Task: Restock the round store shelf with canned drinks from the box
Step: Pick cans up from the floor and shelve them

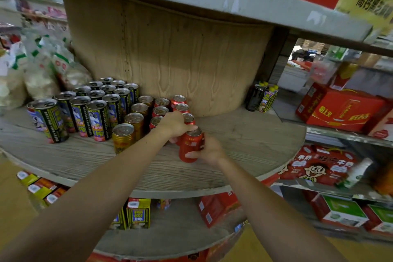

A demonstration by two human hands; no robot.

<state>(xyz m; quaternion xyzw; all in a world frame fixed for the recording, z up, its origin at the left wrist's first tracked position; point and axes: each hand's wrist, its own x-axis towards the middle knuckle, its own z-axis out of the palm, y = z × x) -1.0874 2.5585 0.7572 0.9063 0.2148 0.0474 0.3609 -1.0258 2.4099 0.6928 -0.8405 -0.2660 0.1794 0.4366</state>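
Red can (190, 146) with a silver pull-tab top stands upright on the wooden round shelf (244, 140), near its front edge, and both hands are on it. From where I stand, the right hand (209, 151) wraps its fingers around the lower body of the can, while the left hand (174, 124) curls over the rim from above, fingertips on the lid edge. Just behind, a short row of matching red cans (170, 108) runs back toward the shelf's curved plywood core (170, 53). To their left sit gold cans (131, 125), and further left a block of taller black-and-yellow cans (89, 108). At the far right of the core stands a pair of dark bottles (260, 98). Beyond, red gift cartons (340, 110) fill neighbouring racks.
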